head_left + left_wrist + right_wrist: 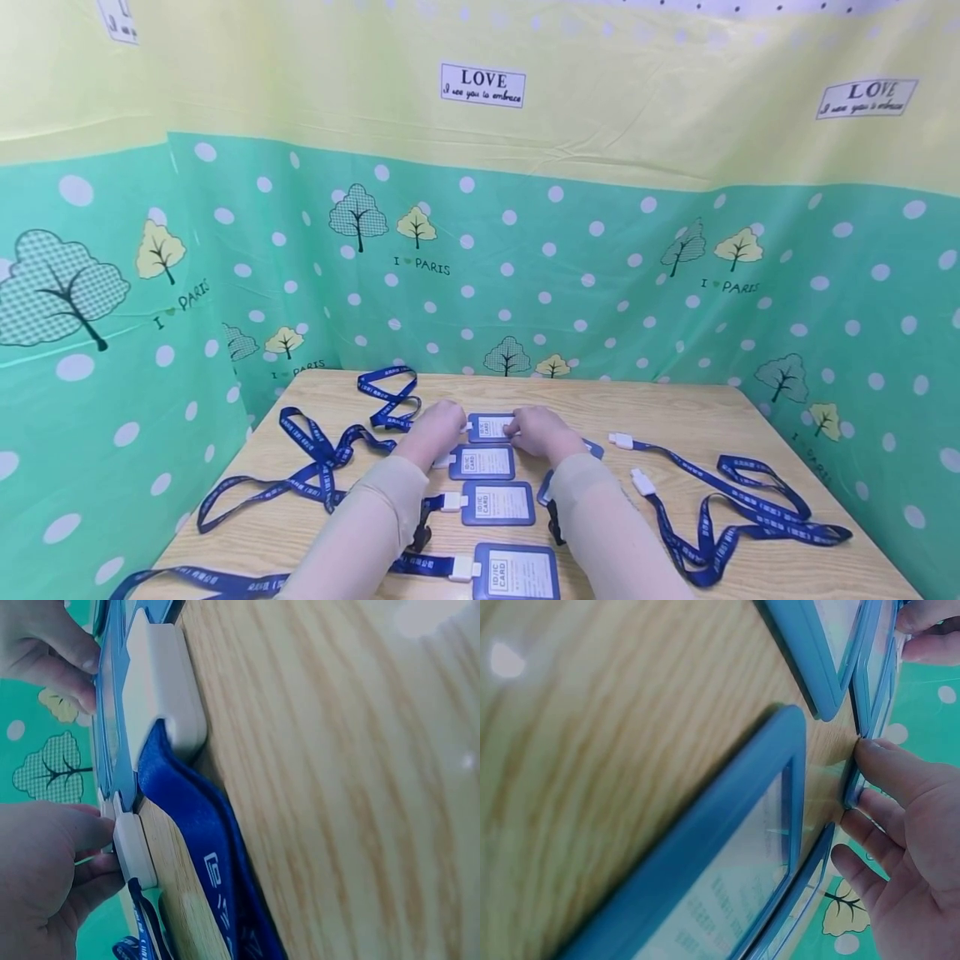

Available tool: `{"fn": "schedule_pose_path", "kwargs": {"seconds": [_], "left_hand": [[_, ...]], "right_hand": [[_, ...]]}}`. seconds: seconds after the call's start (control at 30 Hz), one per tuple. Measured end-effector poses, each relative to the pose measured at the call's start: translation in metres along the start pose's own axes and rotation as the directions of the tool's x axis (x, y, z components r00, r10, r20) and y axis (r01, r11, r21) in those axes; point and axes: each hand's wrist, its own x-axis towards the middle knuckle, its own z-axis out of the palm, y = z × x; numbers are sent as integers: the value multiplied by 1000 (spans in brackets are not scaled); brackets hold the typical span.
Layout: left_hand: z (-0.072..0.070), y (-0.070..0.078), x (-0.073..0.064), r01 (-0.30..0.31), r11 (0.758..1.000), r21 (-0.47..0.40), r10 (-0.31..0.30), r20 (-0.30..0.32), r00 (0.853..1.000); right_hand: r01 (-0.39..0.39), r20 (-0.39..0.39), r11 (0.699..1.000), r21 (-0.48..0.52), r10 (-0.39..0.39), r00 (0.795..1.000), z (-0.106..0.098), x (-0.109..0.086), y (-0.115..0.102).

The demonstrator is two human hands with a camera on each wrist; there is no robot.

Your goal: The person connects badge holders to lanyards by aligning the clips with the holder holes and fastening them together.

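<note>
Blue ID card holders lie in a column on the table, each with a white clip and a blue lanyard to the left. My left hand (441, 427) is at the left end of the farthest card holder (491, 427), its thumb and fingers pinching at the white clip. On that holder's right edge, my right hand (542, 433) pinches with thumb and fingertips. The right wrist view shows the right thumb (889, 769) on the holder's edge and the other fingers loosely bent below it. Nearer me lie a second holder (482, 462), a third (498, 503) and a fourth (517, 572).
Blue lanyards (311, 454) are spread over the left of the wooden table (652, 400). More lanyards (750, 521) with white clips (621, 441) lie at the right. Another card holder (593, 448) is partly hidden behind my right arm. A green patterned curtain (600, 275) surrounds the table.
</note>
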Motion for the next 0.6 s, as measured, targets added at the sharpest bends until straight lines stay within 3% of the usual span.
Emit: {"fn": "schedule_pose_path", "kwargs": {"seconds": [0.3,0.6], "left_hand": [[-1,2,-2,3,1000,-7,-3,3,1000],[2,-1,0,-23,999,25,23,-28,999]], "right_hand": [[-15,7,1000,9,15,1000,0,1,0],[28,8,1000,3,-28,1000,-2,0,0]]}}
